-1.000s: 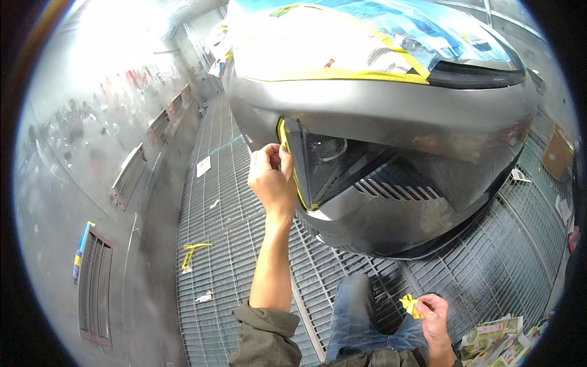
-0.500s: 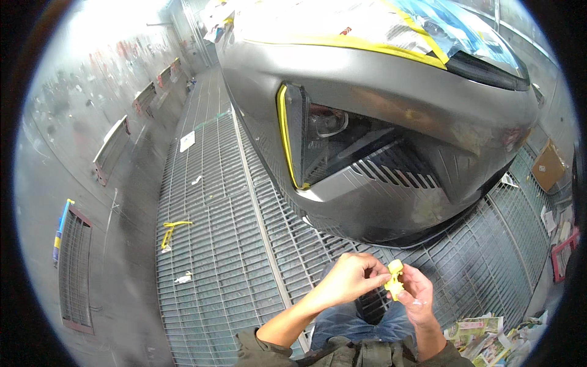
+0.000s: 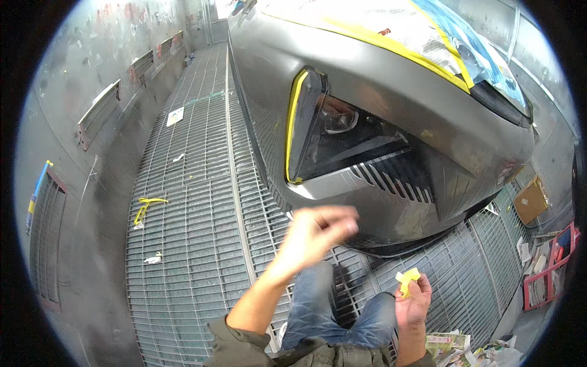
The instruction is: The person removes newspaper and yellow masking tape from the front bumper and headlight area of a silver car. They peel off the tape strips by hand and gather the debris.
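The right hand [image 3: 414,304] grips a crumpled wad of yellow tape [image 3: 406,280] between thumb and fingers, the wad sticking up above the fingertips, low in front of the person and well apart from the car. The left hand [image 3: 315,237] is blurred; its fingers reach out loosely to the right with the thumb below them, and nothing can be seen in its hold. It is in front of the lower part of the grey car front [image 3: 373,70], below the headlight [image 3: 339,122]; whether it touches the car cannot be told.

Along the left edge of the headlight opening runs a strip of yellow tape [image 3: 293,122], stuck down from top to bottom corner. Right of the headlight and lower, the car has a row of slanted slots [image 3: 391,182]. Higher up, a white sheet [image 3: 361,17] covers the car, edged with yellow tape, and blue film [image 3: 449,24] lies beside it.

Underfoot is a metal grating [image 3: 189,244]. On it, to the left, lie a bent piece of yellow tape [image 3: 144,208], a small white scrap [image 3: 153,260] and a white sheet of paper [image 3: 175,116]. At the right are a cardboard box [image 3: 531,200], a pinkish-red frame [image 3: 538,290] and, nearer the person, printed paper [image 3: 449,341].
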Demonstrator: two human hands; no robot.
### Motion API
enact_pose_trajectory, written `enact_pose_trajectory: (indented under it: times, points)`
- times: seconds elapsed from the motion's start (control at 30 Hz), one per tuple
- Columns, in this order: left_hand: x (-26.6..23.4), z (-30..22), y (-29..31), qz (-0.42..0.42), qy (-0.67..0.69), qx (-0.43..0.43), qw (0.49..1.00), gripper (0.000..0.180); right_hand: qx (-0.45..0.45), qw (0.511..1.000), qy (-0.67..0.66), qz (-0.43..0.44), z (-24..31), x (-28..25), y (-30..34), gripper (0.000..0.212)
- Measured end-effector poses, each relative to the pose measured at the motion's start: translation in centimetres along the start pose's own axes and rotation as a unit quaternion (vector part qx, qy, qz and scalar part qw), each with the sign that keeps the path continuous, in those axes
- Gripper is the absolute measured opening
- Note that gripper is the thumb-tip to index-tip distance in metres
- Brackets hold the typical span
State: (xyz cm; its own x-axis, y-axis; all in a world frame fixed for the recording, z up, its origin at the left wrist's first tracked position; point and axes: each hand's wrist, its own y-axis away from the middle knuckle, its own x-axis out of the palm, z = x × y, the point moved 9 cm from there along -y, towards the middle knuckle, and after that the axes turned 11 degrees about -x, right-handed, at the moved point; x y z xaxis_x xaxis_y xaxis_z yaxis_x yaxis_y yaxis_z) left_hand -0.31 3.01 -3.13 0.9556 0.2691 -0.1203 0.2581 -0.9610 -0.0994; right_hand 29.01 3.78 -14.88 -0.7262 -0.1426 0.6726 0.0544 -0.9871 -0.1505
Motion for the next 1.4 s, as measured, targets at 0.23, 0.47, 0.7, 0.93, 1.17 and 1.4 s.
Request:
enact_pose_trajectory:
  times: [0.23,0.47,0.7,0.93,1.17,1.4]
  points:
    - [-8.6,-11.8,-4.5,-0.426,-0.269,0.210,0.838,0.027,0.052,0.994,0.098,-0.013,-1.1,-0.7,1.5,0.014]
    - [-7.9,-13.9,-6.8,-0.474,-0.349,0.239,0.773,0.028,0.089,0.989,0.119,0.013,-2.2,-0.1,2.4,0.013]
    - [-7.4,-14.2,-7.3,-0.502,-0.377,0.283,0.725,0.025,0.091,0.990,0.103,0.009,-2.4,-0.9,2.3,0.014]
    - [-7.6,-14.0,-7.3,-0.463,-0.314,0.336,0.758,0.019,0.098,0.990,0.097,0.011,-2.8,-0.5,2.2,0.013]
    - [-9.3,-12.9,-8.3,-0.450,-0.194,0.247,0.836,0.020,0.093,0.991,0.096,0.005,-2.8,-0.6,2.2,0.012]
    - [-9.5,-13.1,-8.7,-0.487,-0.161,0.217,0.831,0.020,0.102,0.989,0.105,0.002,-3.2,-1.3,2.3,0.012]
